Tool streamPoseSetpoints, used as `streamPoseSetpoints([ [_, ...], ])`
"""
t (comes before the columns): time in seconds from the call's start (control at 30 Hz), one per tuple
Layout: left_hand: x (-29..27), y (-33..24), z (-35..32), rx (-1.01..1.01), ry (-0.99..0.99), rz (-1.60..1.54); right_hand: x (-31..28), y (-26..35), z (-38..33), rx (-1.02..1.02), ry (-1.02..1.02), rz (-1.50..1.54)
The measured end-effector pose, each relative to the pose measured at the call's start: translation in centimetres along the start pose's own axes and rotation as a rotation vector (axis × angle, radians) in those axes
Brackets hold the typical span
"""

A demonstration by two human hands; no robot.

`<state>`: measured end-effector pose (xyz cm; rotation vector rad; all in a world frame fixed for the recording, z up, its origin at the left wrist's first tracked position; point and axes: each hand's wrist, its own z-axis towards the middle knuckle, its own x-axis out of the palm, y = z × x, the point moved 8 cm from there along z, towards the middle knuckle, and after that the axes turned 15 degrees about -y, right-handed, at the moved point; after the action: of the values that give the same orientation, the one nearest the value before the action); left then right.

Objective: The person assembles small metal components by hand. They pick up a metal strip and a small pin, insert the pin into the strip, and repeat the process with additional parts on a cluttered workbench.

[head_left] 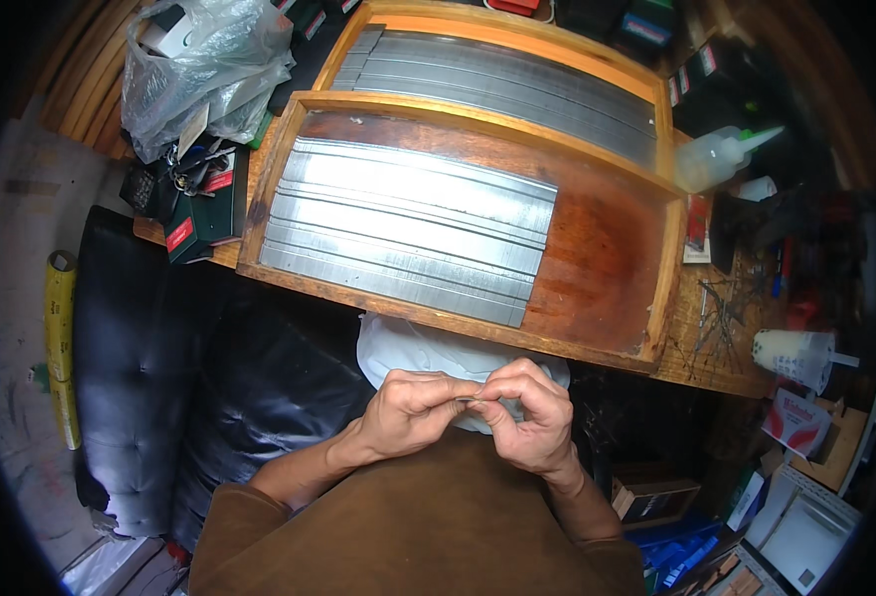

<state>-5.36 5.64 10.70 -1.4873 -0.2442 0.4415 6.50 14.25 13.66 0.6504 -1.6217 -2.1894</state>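
Just in front of my chest, my left hand [413, 409] and my right hand [527, 415] meet with fingertips pinched together. A tiny thin piece shows between the fingertips, too small to name. Beyond my hands lies a wooden tray [458, 336] with a raised rim. Flat grey metal strips [408, 223] fill its left and middle part, laid side by side lengthwise. Bare reddish-brown wood shows on its right side. Neither hand touches the tray.
Behind it sits a second wooden tray [517, 32] with more metal strips. At left are a plastic bag [204, 79] and dark green boxes [199, 223]. To the right stand a squeeze bottle [713, 159], thin dark wires [721, 323] and a drink cup [794, 356]. A black padded seat [249, 387] is left of me.
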Motion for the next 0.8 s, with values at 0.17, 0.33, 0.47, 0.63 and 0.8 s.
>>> streamPoseSetpoints([
  [0.17,0.1,0.0,0.1,-0.032,-0.002,-0.018,-0.4,0.1,0.0,-0.005,-0.039,-0.019],
  [0.33,0.0,0.2,0.0,-0.020,-0.002,0.002,-4.6,1.0,0.0,0.090,-0.137,-0.104],
  [0.47,-0.1,0.3,0.0,-0.012,0.008,-0.001,-14.7,5.4,1.6,0.064,-0.483,-0.197],
  [0.63,0.2,0.4,-0.2,-0.011,0.016,-0.027,-27.2,5.9,1.3,0.039,-0.970,-0.591],
  [0.8,0.2,0.2,0.1,-0.011,0.014,-0.030,-20.2,7.6,0.7,-0.041,-0.573,-0.518],
])
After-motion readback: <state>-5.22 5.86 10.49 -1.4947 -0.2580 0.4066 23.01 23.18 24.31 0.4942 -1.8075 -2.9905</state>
